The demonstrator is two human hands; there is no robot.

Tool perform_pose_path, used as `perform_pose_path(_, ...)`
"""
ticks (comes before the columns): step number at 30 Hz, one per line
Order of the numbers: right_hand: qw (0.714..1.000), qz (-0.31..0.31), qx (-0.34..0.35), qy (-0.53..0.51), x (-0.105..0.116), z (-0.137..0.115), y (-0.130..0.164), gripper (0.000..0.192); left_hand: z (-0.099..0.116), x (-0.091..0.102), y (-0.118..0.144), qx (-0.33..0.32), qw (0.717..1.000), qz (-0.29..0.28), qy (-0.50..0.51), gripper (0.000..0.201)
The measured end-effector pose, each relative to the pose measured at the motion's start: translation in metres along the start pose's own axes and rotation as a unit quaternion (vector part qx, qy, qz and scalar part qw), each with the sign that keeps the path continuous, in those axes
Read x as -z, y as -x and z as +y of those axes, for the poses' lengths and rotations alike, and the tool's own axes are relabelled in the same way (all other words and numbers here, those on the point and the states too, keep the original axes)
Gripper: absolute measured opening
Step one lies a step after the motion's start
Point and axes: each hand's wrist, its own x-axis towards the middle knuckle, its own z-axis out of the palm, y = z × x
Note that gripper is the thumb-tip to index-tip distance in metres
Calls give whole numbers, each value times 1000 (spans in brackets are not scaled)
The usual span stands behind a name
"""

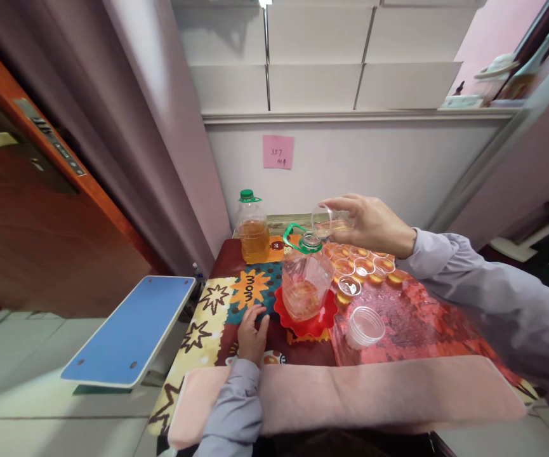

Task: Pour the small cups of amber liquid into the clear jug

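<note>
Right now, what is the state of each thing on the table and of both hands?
Right hand: holds small clear cup, tipped over jug mouth.
Left hand: flat on tablecloth, holds nothing.
Jug: uncapped, upright in red dish, little amber liquid.
Bottle: capped, about half full.
Row cups: hold amber liquid.
Stacked cups: empty.

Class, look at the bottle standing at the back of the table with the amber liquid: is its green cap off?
No. The back bottle has its green cap seated on its neck, closed.
</note>
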Motion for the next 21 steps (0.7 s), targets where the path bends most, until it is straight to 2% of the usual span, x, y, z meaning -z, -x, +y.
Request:
perform_pose_path(12,996,-12,50,66,2,-6,-3,60,3,2,0,4,1000,-8,3,25)
perform_pose_path(21,988,-12,111,103,8,-19,-5,59,3,1,0,-2,1000,-2,2,25)
